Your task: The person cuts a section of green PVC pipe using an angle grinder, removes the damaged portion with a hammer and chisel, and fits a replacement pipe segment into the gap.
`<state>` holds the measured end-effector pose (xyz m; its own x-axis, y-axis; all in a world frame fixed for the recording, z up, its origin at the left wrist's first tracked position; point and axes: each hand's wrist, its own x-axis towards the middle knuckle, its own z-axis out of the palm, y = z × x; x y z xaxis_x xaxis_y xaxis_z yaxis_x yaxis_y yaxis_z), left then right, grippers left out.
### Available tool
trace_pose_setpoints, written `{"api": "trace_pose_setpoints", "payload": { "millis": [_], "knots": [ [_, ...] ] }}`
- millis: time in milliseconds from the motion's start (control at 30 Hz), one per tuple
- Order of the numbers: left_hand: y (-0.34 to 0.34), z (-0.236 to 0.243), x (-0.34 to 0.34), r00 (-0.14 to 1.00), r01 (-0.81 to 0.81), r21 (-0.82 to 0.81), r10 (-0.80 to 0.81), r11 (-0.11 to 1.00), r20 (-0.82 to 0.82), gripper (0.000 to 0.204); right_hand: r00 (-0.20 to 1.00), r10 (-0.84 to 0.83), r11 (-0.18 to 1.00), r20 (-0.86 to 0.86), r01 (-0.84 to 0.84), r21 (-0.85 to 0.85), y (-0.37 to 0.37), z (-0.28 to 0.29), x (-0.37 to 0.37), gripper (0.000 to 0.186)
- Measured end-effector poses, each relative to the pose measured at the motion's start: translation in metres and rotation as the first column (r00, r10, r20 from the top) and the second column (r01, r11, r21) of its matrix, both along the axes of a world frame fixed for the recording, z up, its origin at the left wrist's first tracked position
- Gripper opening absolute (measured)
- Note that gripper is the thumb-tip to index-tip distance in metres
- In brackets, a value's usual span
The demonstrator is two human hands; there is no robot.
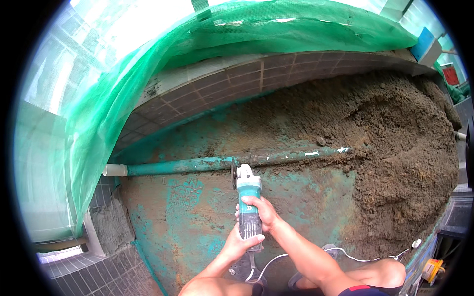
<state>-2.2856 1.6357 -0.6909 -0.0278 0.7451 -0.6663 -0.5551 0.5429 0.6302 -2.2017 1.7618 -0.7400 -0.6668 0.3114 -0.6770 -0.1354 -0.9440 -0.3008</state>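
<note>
Both my hands hold a teal and grey angle grinder (251,190). My left hand (241,244) wraps its dark rear body near the cord end. My right hand (265,213) is closed round the teal middle, with its thumb across the top. At the head of the tool, the dark cutting disc (234,173) stands upright at the near side of a long pipe (182,166); whether it cuts into the wall I cannot tell. The pipe is teal on the left and soil-smeared on the right. A white fitting (115,170) caps its left end.
A large soil heap (395,153) covers the right side and the pipe's far right end. Green netting (113,98) drapes over the tiled low wall (227,86). The white power cord (276,257) loops past my feet toward a yellow device (432,270) at lower right.
</note>
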Motion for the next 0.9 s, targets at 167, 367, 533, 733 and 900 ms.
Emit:
{"api": "trace_pose_setpoints", "payload": {
  "millis": [167,367,533,733,900],
  "knots": [
    [0.002,0.001,-0.001,1.0,-0.011,-0.001,0.011,1.0,0.005,0.053,1.0,0.001,1.0,0.017,-0.001,0.022,0.002,-0.001,-0.002,0.041],
    [0.005,0.003,-0.001,0.999,-0.025,-0.015,0.025,1.0,0.02,0.052,1.0,0.009,1.0,-0.002,-0.009,0.028,0.003,-0.004,-0.004,0.041],
    [0.005,0.001,-0.004,1.0,-0.017,-0.011,0.017,1.0,0.02,0.052,1.0,0.01,1.0,-0.007,-0.01,0.018,0.003,-0.006,-0.006,0.041],
    [0.011,0.002,-0.006,1.0,-0.015,-0.022,0.015,1.0,0.019,0.051,0.999,0.032,0.999,-0.001,-0.032,0.006,0.009,-0.013,-0.008,0.042],
    [0.016,0.004,-0.011,0.999,-0.03,-0.028,0.031,0.999,0.04,0.049,0.998,0.049,0.998,0.031,-0.05,0.033,0.017,-0.006,-0.013,0.042]
  ]
}}
